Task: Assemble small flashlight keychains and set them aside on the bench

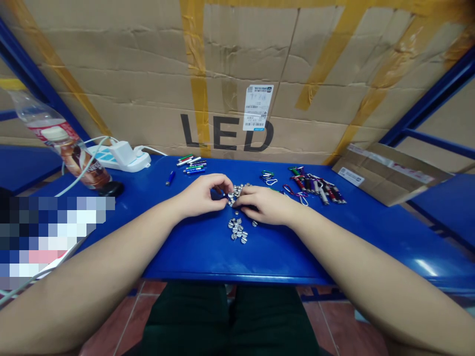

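Note:
On the blue table, a loose pile of small round silver metal caps (237, 190) lies between my hands. My left hand (208, 195) curves at the pile's left side, its thumb and fingers apart in a C shape with nothing visible between them. From the right, my right hand (265, 203) reaches in with bent fingers touching the caps, the thumb held apart below. A second cluster of silver caps with slotted faces (238, 230) sits nearer the table's front edge. One single cap (254, 223) rests just under my right hand. Some of the far pile is hidden by my fingers.
Several coloured metal tubes (195, 168) and one blue tube (170, 178) lie back left. Carabiners (267, 178) and assembled keychain tubes (319, 188) are back right, before a small cardboard box (389, 170). Bottles (79, 158) and a power strip (137, 160) stand left.

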Tool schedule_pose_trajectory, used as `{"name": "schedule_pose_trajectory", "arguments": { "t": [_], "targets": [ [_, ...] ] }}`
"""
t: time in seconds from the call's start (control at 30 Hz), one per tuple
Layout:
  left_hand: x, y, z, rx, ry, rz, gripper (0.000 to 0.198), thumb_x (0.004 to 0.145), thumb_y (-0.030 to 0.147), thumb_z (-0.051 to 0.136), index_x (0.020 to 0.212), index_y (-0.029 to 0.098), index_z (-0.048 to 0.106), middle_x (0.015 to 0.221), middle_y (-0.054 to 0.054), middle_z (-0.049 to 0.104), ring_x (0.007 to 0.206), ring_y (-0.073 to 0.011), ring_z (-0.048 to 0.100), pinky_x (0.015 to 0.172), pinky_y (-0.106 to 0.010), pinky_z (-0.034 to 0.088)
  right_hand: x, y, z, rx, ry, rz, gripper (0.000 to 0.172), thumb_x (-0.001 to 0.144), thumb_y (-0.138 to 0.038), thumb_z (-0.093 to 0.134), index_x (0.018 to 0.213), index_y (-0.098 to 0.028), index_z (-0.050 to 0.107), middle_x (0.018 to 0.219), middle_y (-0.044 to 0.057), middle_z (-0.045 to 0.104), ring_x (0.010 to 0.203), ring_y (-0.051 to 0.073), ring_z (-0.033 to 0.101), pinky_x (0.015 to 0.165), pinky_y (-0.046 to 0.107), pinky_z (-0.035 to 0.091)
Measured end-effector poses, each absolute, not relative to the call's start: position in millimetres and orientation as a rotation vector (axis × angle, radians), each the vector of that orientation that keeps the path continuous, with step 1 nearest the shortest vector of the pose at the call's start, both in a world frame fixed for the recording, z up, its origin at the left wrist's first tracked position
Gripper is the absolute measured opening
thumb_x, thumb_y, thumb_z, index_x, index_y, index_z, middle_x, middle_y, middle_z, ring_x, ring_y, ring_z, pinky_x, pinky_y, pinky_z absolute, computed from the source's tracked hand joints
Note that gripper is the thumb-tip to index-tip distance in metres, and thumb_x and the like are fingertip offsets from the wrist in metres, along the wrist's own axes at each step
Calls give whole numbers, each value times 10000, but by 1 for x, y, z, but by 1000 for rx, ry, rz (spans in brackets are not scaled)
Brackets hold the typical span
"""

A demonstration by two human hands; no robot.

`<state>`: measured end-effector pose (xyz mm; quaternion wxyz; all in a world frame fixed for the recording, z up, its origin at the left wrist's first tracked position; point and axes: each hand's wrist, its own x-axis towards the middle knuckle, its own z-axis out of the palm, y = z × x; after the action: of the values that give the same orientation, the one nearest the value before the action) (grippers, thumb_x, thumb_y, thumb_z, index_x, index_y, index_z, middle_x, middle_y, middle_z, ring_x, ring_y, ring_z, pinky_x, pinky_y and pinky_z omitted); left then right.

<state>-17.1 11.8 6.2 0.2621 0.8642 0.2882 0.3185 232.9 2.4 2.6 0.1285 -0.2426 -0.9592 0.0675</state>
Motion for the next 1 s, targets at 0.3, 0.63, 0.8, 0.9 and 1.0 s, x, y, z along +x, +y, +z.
{"name": "schedule_pose_trajectory", "arguments": {
  "t": [0.3,0.63,0.8,0.9,1.0],
  "targets": [
    [-18,12,5,2332,794,868,171,779,153,671,947,183,667,976,-31,722,861,-159,669,838,-327,573,243,2,10,-837,-2818,154,238,914,-63,574,1005,-172,765,1004,95,709,859,206,671,811,353,552],
    [-23,13,6,2302,850,877,176,786,168,665,961,189,671,986,-34,719,889,-169,672,851,-339,570,282,-75,14,-1011,-2705,132,192,965,-167,603,1056,-205,769,1074,110,739,951,245,736,859,394,628],
    [-22,14,5,2323,842,810,176,785,179,670,961,189,671,992,-37,721,876,-170,673,822,-328,574,306,-119,-13,-1107,-2465,128,258,1023,-255,542,1202,-231,726,1229,133,745,1190,295,701,996,492,623],
    [-21,14,4,2322,865,800,179,793,191,674,972,191,670,998,-39,718,884,-173,671,812,-324,569,311,-133,-23,-1224,-2405,107,344,1037,-336,544,1346,-250,671,1331,131,711,1249,316,676,1034,534,604],
    [-21,14,3,2311,880,804,184,796,202,683,978,191,669,1002,-40,712,892,-174,670,825,-330,564,311,-139,-23,-1257,-2457,78,456,1025,-411,563,1453,-259,614,1414,153,654,1291,349,643,1015,555,609]
  ]
}}
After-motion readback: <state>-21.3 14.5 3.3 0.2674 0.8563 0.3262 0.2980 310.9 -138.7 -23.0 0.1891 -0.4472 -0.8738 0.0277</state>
